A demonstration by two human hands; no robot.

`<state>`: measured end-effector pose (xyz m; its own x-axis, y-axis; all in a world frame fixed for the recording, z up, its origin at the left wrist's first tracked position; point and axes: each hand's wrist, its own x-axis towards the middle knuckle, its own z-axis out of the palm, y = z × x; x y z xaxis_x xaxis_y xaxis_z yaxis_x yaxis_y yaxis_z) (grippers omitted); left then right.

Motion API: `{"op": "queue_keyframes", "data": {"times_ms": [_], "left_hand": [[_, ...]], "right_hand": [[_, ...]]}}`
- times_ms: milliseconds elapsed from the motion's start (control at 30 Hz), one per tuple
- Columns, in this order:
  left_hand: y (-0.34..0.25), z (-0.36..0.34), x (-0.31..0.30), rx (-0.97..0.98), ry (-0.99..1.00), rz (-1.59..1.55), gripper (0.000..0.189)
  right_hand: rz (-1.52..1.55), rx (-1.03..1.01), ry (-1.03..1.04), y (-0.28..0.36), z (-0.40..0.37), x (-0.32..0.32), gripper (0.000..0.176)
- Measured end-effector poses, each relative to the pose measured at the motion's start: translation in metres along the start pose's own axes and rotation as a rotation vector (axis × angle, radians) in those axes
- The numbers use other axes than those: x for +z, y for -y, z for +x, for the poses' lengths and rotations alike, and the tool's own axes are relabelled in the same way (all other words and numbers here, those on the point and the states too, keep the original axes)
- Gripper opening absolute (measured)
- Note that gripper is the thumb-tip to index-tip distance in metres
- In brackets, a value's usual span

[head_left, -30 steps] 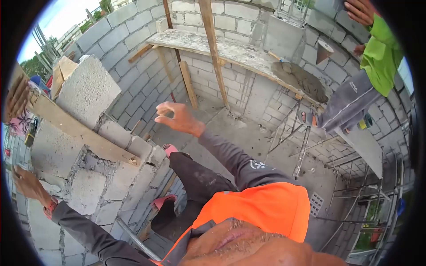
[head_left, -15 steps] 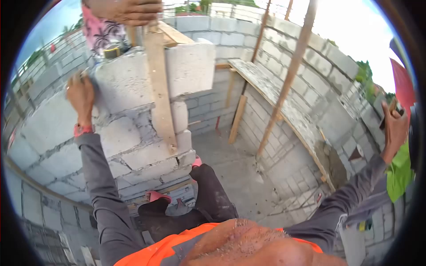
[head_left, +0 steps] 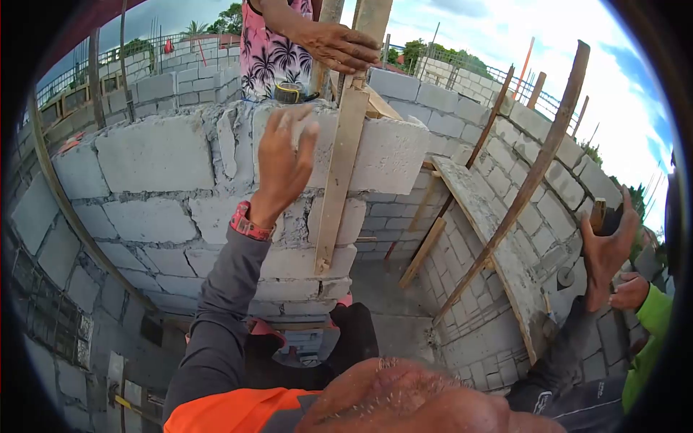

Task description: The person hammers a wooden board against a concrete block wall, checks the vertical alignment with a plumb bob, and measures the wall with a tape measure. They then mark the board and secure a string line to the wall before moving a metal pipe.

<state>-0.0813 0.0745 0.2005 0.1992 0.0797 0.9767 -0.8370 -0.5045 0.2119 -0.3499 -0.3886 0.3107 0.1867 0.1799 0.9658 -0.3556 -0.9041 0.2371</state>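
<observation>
My left hand [head_left: 284, 169] is raised in front of the grey block wall [head_left: 155, 155], fingers and thumb apart and holding nothing. It is just left of an upright wooden board [head_left: 339, 173] set against the wall's end. Another person's hand [head_left: 339, 47] rests on the top of that board. On the wall top behind my fingers sits a yellow and black tape measure [head_left: 287, 92]. Out at the far right, my right hand [head_left: 606, 249] is closed around a dark tool with a wooden end [head_left: 598, 213]; its kind is hard to make out.
A mortar-smeared scaffold plank [head_left: 491, 238] runs along the right wall. A slanting wooden pole [head_left: 516, 180] crosses in front of it. Close to my right arm is a person's lime green sleeve [head_left: 653, 317]. A person in a pink palm-print shirt [head_left: 271, 54] stands behind the wall.
My left hand has left the block's upper edge and moved right, close to the upright board. The view has shifted, and a co-worker's hand now shows beside my right forearm.
</observation>
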Motion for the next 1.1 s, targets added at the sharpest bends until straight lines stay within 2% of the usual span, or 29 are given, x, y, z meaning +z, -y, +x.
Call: {"op": "queue_keyframes", "data": {"times_ms": [33,67,100,133,200,267,300,333,400,433,500,533,567,600,633,667,700,733,767,833,867,933,967,1033,1067,1100], "left_hand": [[-0.031,-0.015,0.007,-0.047,0.166,-0.178,0.029],[-0.057,-0.031,0.014,-0.071,0.332,-0.310,0.035],[-0.076,-0.049,0.024,-0.062,0.477,-0.466,0.049],[-0.094,-0.069,0.036,-0.037,0.532,-0.510,0.056],[-0.123,-0.100,0.051,-0.013,0.601,-0.548,0.063],[-0.142,-0.119,0.058,-0.072,0.701,-0.715,0.074],[-0.153,-0.120,0.056,-0.068,0.472,-0.413,0.061],[-0.150,-0.123,0.056,-0.069,0.483,-0.412,0.061],[-0.136,-0.132,0.050,-0.500,0.552,-0.482,0.038],[-0.130,-0.137,0.044,-0.505,0.560,-0.476,0.038],[-0.118,-0.145,0.026,-0.552,0.697,-0.849,0.025],[-0.114,-0.141,0.010,-0.721,0.652,-0.947,0.027],[-0.108,-0.135,-0.008,-0.889,0.601,-1.042,0.030],[-0.093,-0.128,-0.021,-0.881,0.525,-1.053,0.031],[-0.076,-0.118,-0.032,-0.874,0.446,-1.063,0.033],[-0.060,-0.108,-0.042,-0.838,0.414,-0.929,0.034],[-0.048,-0.102,-0.049,-0.802,0.379,-0.796,0.036],[-0.041,-0.102,-0.052,-0.803,0.370,-0.791,0.036],[-0.032,-0.104,-0.052,-0.774,0.377,-0.737,0.035],[-0.021,-0.113,-0.048,-0.742,0.385,-0.682,0.033],[-0.017,-0.121,-0.046,-0.810,0.344,-0.710,0.034],[-0.016,-0.134,-0.045,-0.881,0.300,-0.737,0.034],[-0.018,-0.141,-0.044,-0.904,0.350,-0.722,0.034],[-0.021,-0.158,-0.043,-0.999,0.387,-0.766,0.032],[-0.020,-0.167,-0.044,-0.999,0.380,-0.764,0.032],[-0.019,-0.175,-0.045,-1.033,0.380,-0.765,0.032]], "right_hand": [[0.187,0.055,-0.002,0.022,0.000,0.006,0.080],[0.194,0.063,0.001,0.042,0.000,0.012,0.080],[0.274,0.021,-0.056,0.061,0.000,0.016,0.075],[0.353,-0.020,-0.114,0.079,0.000,0.021,0.071],[0.473,0.033,-0.077,0.118,0.001,0.027,0.062],[0.584,-0.075,-0.107,0.150,0.005,0.037,0.051],[0.635,-0.105,-0.095,0.164,0.006,0.041,0.049],[0.643,-0.149,-0.127,0.176,0.008,0.044,0.046],[0.734,-0.152,-0.055,0.197,0.013,0.045,0.044],[0.739,-0.144,-0.050,0.204,0.015,0.046,0.044],[0.766,-0.234,0.271,0.211,0.017,0.049,0.053],[0.768,-0.232,0.270,0.209,0.018,0.051,0.053],[0.697,-0.331,0.504,0.206,0.018,0.053,0.056],[0.620,-0.429,0.740,0.203,0.017,0.056,0.060],[0.586,-0.553,0.934,0.196,0.012,0.065,0.056],[0.591,-0.558,0.933,0.196,0.006,0.068,0.056],[0.688,-0.731,1.088,0.196,-0.002,0.067,0.056],[0.780,-0.909,1.239,0.198,-0.008,0.065,0.056],[0.780,-0.917,1.233,0.202,-0.016,0.063,0.056],[1.382,-0.598,1.255,0.210,-0.027,0.060,0.067],[1.384,-0.599,1.248,0.208,-0.025,0.061,0.067],[1.968,-0.220,1.508,0.200,-0.019,0.062,0.074],[1.966,-0.224,1.513,0.201,-0.019,0.062,0.074],[1.998,0.029,1.735,0.205,-0.023,0.061,0.079],[1.997,0.021,1.739,0.206,-0.025,0.062,0.079],[1.859,0.033,1.661,0.205,-0.029,0.063,0.078]]}}
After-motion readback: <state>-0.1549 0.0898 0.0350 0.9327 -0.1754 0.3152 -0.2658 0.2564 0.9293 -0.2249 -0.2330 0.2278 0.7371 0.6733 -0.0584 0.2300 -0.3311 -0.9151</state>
